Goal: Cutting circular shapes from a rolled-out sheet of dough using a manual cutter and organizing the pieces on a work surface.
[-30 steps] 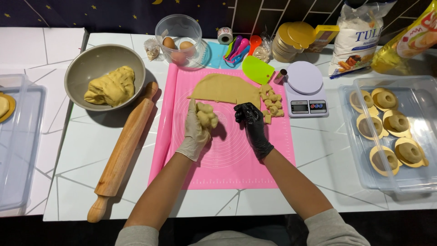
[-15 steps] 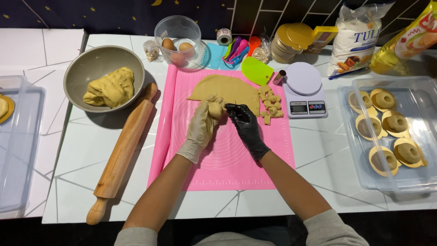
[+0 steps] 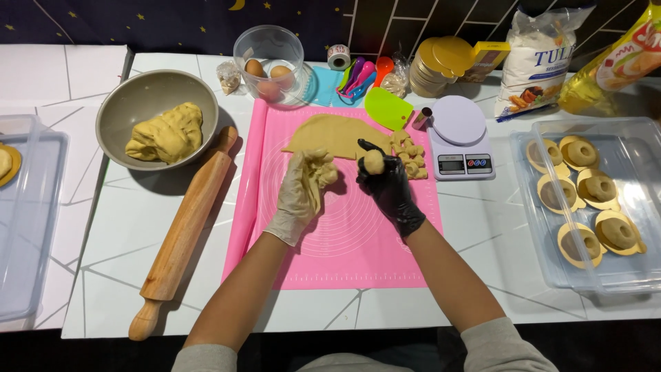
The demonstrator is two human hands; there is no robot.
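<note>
Dough fills both hands over the pink mat (image 3: 358, 255). The left hand (image 3: 301, 193), in a pale glove, cups a crumpled lump (image 3: 318, 169) as stock; the right hand (image 3: 389, 184), black-gloved, pinches a small ball (image 3: 374, 161) between its fingertips. Cut pieces (image 3: 410, 155) lie at two o'clock, a scale (image 3: 460, 138) beyond; the rolling pin (image 3: 184, 231) rests at nine.

White flour bag (image 3: 540, 58), yellow pouch (image 3: 616, 65) far right; grey scale screen (image 3: 451, 164).
</note>
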